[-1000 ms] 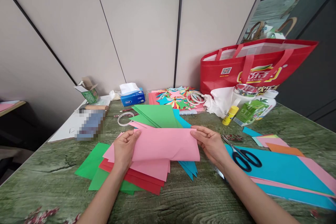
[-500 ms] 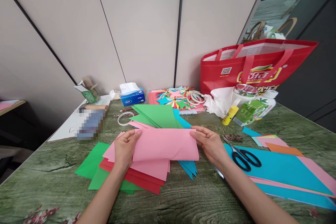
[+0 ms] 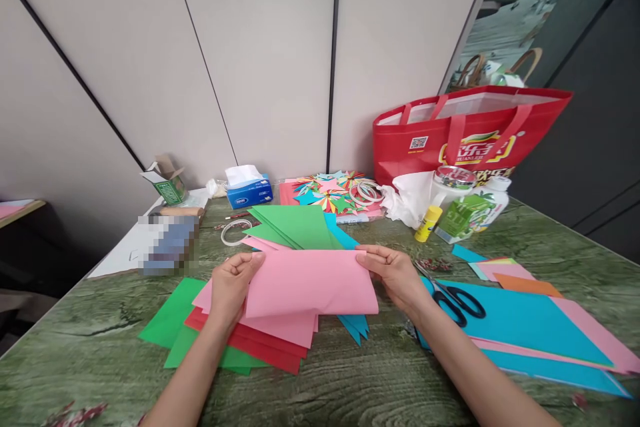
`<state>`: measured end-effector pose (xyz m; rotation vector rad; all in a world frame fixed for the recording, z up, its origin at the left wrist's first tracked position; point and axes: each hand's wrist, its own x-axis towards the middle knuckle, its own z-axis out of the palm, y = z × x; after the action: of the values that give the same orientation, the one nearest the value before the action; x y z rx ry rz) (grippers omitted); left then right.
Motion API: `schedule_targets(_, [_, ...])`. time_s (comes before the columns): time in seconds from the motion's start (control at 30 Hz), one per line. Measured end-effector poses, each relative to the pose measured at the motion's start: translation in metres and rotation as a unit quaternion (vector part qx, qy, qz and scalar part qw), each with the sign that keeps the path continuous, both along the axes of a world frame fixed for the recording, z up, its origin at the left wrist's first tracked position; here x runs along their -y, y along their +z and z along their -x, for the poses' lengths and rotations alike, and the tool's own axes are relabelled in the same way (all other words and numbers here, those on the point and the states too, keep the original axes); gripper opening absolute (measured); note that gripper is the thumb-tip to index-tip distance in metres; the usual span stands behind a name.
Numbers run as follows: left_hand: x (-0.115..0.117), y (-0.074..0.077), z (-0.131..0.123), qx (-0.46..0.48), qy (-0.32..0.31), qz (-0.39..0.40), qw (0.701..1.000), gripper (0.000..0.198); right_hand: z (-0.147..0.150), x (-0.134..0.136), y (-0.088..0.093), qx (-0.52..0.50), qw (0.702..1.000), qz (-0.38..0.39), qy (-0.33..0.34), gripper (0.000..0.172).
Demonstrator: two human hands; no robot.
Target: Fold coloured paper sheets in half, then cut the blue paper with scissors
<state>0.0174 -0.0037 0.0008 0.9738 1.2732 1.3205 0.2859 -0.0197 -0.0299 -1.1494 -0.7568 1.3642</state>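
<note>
At far left of the green wood-grain table [image 3: 360, 383], a flat white board [image 3: 113, 253] is partly covered by a pixelated blue patch [image 3: 170, 243]. A small green-and-white cardboard box [image 3: 173, 189] is seen behind, flaps spread. Nearer, bright green paper sheets [image 3: 173, 310] are fanned out, overlapped by red paper sheets [image 3: 280, 355] and loose pink paper sheets [image 3: 295, 332]. A white tape ring [image 3: 223, 233] is placed behind.

The upper left corner of a rectangular pink paper sheet [image 3: 310, 280] is pinched by the left hand [image 3: 233, 283], thumb on the near face, other fingers curled in. The sheet is held above the pile, its lower part bowed; whether it is folded cannot be told. Beyond it are seen a blue tissue box [image 3: 250, 193], pointed green paper pieces [image 3: 300, 223] and multicoloured paper stars [image 3: 330, 185].

The upper right corner is gripped by the right hand [image 3: 397, 273], thumb and index finger closed on the paper. A large red shopping bag [image 3: 400, 147] is stood behind, near a yellow glue stick [image 3: 429, 223]. 1 pair of black-handled scissors [image 3: 439, 288] is laid on blue paper sheets [image 3: 540, 327].
</note>
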Motion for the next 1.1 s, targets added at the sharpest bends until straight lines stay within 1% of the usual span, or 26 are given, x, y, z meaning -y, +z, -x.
schedule_targets(0.1, [-0.001, 0.000, 0.003, -0.037, -0.033, 0.018, 0.999, 0.035, -0.001, -0.001, -0.003, 0.020, 0.999, 0.017, 0.019, 0.036])
schedule_targets(0.2, [0.000, 0.003, 0.010, -0.098, -0.074, 0.035, 0.992, 0.036, 0.000, -0.001, -0.006, 0.045, 0.996, 0.043, 0.066, 0.033])
schedule_targets(0.3, [0.007, 0.005, 0.017, -0.191, -0.108, 0.039, 0.975, 0.035, 0.000, 0.001, -0.007, 0.104, 0.986, 0.043, 0.122, 0.027])
schedule_targets(0.37, [0.013, 0.004, 0.021, -0.270, -0.125, 0.024, 0.954, 0.033, 0.000, 0.002, -0.008, 0.173, 0.972, 0.021, 0.156, 0.022])
schedule_targets(0.4, [0.015, 0.001, 0.022, -0.320, -0.135, 0.008, 0.938, 0.031, 0.000, 0.002, -0.008, 0.228, 0.958, 0.007, 0.172, 0.019])
schedule_targets(0.43, [0.017, -0.002, 0.023, -0.369, -0.145, -0.010, 0.918, 0.028, 0.000, 0.003, -0.008, 0.294, 0.938, -0.008, 0.185, 0.016])
schedule_targets(0.5, [0.021, -0.009, 0.025, -0.448, -0.156, -0.038, 0.879, 0.022, 0.001, 0.004, -0.008, 0.423, 0.883, -0.031, 0.200, 0.014])
schedule_targets(0.57, [0.023, -0.016, 0.026, -0.486, -0.154, -0.042, 0.859, 0.016, 0.004, 0.005, -0.005, 0.509, 0.835, -0.047, 0.203, 0.015])
schedule_targets(0.67, [0.028, -0.019, 0.024, -0.509, -0.154, -0.044, 0.846, 0.008, 0.010, 0.009, 0.001, 0.565, 0.795, -0.059, 0.212, 0.019])
schedule_targets(0.7, [0.030, -0.017, 0.022, -0.524, -0.160, -0.046, 0.835, 0.010, 0.013, 0.010, 0.004, 0.585, 0.779, -0.060, 0.218, 0.021])
schedule_targets(0.73, [0.033, -0.015, 0.020, -0.546, -0.170, -0.050, 0.819, 0.014, 0.016, 0.012, 0.006, 0.603, 0.763, -0.059, 0.224, 0.023])
schedule_targets(0.77, [0.035, -0.012, 0.018, -0.575, -0.186, -0.052, 0.795, 0.018, 0.019, 0.014, 0.007, 0.620, 0.748, -0.056, 0.230, 0.024])
schedule_targets(0.8, [0.037, -0.008, 0.015, -0.609, -0.204, -0.052, 0.764, 0.021, 0.022, 0.016, 0.009, 0.637, 0.732, -0.053, 0.234, 0.025])
schedule_targets(0.87, [0.039, 0.000, 0.010, -0.681, -0.232, -0.044, 0.693, 0.025, 0.028, 0.019, 0.012, 0.670, 0.702, -0.044, 0.236, 0.024])
schedule_targets(0.9, [0.040, 0.003, 0.007, -0.708, -0.239, -0.044, 0.663, 0.025, 0.031, 0.021, 0.013, 0.686, 0.688, -0.038, 0.234, 0.025])
schedule_targets(0.93, [0.040, 0.006, 0.003, -0.728, -0.242, -0.052, 0.639, 0.025, 0.034, 0.022, 0.015, 0.701, 0.674, -0.033, 0.231, 0.025])
schedule_targets(0.97, [0.039, 0.008, 0.000, -0.740, -0.247, -0.065, 0.622, 0.024, 0.037, 0.023, 0.016, 0.715, 0.661, -0.029, 0.226, 0.026])
schedule_targets(1.03, [0.039, 0.009, -0.005, -0.741, -0.271, -0.100, 0.607, 0.025, 0.041, 0.025, 0.019, 0.735, 0.640, -0.029, 0.221, 0.028])
schedule_targets(1.1, [0.038, 0.008, -0.009, -0.724, -0.309, -0.119, 0.605, 0.029, 0.044, 0.026, 0.021, 0.744, 0.627, -0.039, 0.228, 0.028])
